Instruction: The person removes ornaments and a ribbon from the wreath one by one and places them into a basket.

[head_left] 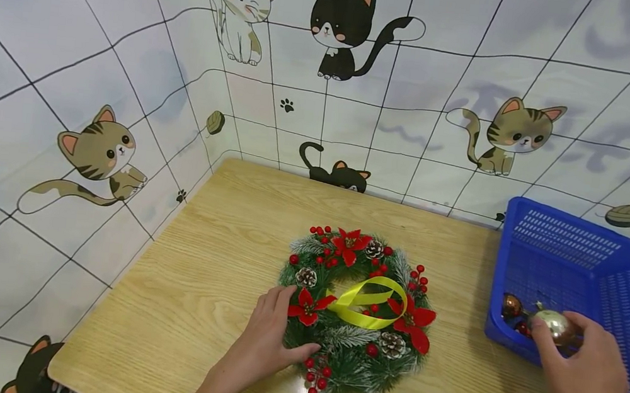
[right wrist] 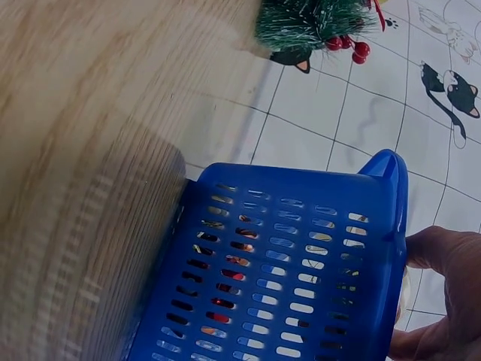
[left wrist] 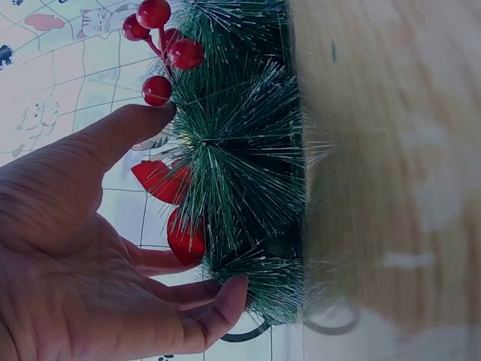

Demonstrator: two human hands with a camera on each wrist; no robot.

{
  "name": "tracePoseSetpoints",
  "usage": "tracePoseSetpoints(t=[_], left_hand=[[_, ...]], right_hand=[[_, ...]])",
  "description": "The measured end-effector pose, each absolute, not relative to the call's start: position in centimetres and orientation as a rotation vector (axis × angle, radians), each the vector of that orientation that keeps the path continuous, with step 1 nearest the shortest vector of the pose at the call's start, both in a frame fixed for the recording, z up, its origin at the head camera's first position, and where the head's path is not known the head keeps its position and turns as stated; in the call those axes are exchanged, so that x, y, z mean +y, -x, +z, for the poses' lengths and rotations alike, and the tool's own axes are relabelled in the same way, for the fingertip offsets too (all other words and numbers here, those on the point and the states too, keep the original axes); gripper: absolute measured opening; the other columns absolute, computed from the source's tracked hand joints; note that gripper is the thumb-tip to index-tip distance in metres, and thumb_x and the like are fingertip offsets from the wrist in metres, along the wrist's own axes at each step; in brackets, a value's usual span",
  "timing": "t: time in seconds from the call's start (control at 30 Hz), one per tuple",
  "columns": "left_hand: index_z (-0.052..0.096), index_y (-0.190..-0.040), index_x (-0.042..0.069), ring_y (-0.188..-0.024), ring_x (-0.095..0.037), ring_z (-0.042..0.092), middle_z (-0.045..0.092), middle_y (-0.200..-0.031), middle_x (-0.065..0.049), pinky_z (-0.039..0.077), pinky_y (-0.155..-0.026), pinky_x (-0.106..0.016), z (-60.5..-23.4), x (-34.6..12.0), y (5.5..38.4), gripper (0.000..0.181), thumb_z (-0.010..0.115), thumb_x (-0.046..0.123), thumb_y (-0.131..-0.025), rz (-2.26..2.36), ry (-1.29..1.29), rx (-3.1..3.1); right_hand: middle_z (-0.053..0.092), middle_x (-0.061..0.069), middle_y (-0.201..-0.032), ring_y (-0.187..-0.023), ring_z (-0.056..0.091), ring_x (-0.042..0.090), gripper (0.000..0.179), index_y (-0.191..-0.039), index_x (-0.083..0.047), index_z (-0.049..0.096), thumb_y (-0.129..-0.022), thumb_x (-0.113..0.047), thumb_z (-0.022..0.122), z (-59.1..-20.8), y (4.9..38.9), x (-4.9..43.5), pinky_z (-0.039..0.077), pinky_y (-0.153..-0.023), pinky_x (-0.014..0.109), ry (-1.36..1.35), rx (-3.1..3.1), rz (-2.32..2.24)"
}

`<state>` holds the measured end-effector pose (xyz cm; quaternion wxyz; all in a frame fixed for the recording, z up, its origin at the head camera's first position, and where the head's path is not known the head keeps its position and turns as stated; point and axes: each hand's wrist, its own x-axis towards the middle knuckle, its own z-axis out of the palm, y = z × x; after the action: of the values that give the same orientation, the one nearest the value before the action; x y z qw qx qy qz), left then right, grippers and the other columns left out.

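Observation:
A green wreath [head_left: 351, 377] lies on the table, trimmed with red poinsettias, berries and pine cones, with a yellow ribbon [head_left: 362, 319] looped across its middle. My left hand [head_left: 264, 337] rests at its left edge, thumb and fingers spread apart. In the left wrist view the thumb tip is at a red berry [left wrist: 156, 90], and the fingertips touch the needles lower down. At the right, my right hand [head_left: 589, 368] pinches a shiny gold Christmas ball [head_left: 554, 326] between thumb and fingers, inside the blue basket [head_left: 496, 290]. The right wrist view hides most of the ball behind the basket wall.
Beside the gold ball in the basket are a copper-coloured ball [head_left: 512, 306] and a small dark red one [head_left: 522, 328]. The wooden table [head_left: 199, 274] meets a cat-patterned wall covering [head_left: 368, 119] at the back and left.

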<state>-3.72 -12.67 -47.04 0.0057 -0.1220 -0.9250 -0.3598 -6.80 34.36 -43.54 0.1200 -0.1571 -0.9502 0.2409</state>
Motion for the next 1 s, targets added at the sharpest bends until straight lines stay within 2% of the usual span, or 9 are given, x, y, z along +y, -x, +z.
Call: tracePoseSetpoints(t=[0.13,0.23,0.47,0.73,1.0], left_hand=[[0.041,-0.157,-0.007,-0.142,-0.050,0.043,0.044,-0.154,-0.031,0.045,-0.109,-0.066,-47.0,-12.7,3.7,0.100,0.093,0.044,-0.088,-1.134,0.385,-2.892],[0.041,-0.157,-0.007,-0.141,-0.050,0.043,0.045,-0.153,-0.031,0.046,-0.108,-0.066,-47.0,-12.7,3.7,0.100,0.093,0.043,-0.088,-1.137,0.391,-2.889],[0.042,-0.157,-0.006,-0.140,-0.049,0.043,0.046,-0.152,-0.030,0.047,-0.107,-0.065,-47.0,-12.8,3.6,0.100,0.093,0.044,-0.088,-1.140,0.391,-2.897],[0.042,-0.158,-0.005,-0.141,-0.048,0.042,0.044,-0.153,-0.029,0.048,-0.106,-0.065,-46.9,-12.9,3.5,0.101,0.092,0.047,-0.088,-1.144,0.384,-2.911],[0.043,-0.157,-0.005,-0.138,-0.047,0.044,0.046,-0.151,-0.028,0.048,-0.105,-0.064,-47.0,-12.9,3.7,0.099,0.091,0.048,-0.089,-1.137,0.397,-2.899]], right_hand=[[0.051,0.042,-0.127,-0.113,0.050,0.059,0.074,-0.144,0.021,0.048,-0.108,-0.042,0.063,-43.7,6.7,34.6,0.039,-0.086,0.072,0.482,-2.786,0.707],[0.051,0.043,-0.130,-0.116,0.051,0.061,0.076,-0.145,0.021,0.046,-0.109,-0.044,0.062,-43.6,6.6,34.8,0.039,-0.089,0.073,0.498,-2.800,0.701],[0.053,0.044,-0.129,-0.112,0.055,0.060,0.078,-0.146,0.022,0.043,-0.110,-0.046,0.060,-43.4,6.7,34.9,0.045,-0.085,0.071,0.553,-2.853,0.716],[0.060,0.043,-0.122,-0.099,0.063,0.055,0.077,-0.145,0.021,0.044,-0.110,-0.045,0.059,-43.5,6.7,35.1,0.047,-0.080,0.069,0.579,-2.864,0.704],[0.056,0.044,-0.131,-0.100,0.063,0.056,0.080,-0.150,0.020,0.038,-0.111,-0.047,0.055,-43.5,6.6,35.6,0.047,-0.080,0.068,0.616,-2.901,0.700]])
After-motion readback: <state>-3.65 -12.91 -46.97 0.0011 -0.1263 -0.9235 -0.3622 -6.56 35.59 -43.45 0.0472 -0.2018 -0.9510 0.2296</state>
